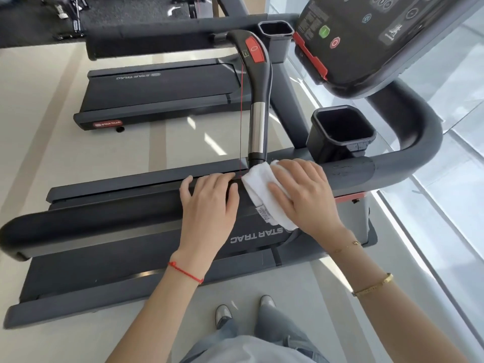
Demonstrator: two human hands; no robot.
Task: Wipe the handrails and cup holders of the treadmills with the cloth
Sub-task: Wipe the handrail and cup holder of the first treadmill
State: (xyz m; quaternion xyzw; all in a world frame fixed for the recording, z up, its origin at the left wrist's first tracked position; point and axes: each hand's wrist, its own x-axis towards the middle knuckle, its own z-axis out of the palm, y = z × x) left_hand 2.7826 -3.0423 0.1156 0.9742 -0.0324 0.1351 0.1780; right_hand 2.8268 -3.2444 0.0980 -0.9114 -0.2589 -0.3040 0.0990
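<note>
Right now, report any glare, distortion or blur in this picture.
Head view: wide-angle lens bends the handrail and the console edges; daylight glares off the pale floor and the chrome grip; white cloth nearly overexposed; hands sharp, console text soft.

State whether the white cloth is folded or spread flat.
Folded: the white cloth shows doubled layers, draped over the dark handrail.

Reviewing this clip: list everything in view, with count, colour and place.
cloth: one, white, draped over the near handrail under the right hand
handrail: one, dark grey, padded, running across the near treadmill
cup holders: two, black, near one beside the console, far one behind
console: one, black with red trim, top right
grip bar: one, black and chrome, red pad
far treadmill: one, dark grey, upper left
left hand: flat on the handrail
right hand: pressing the cloth
</note>
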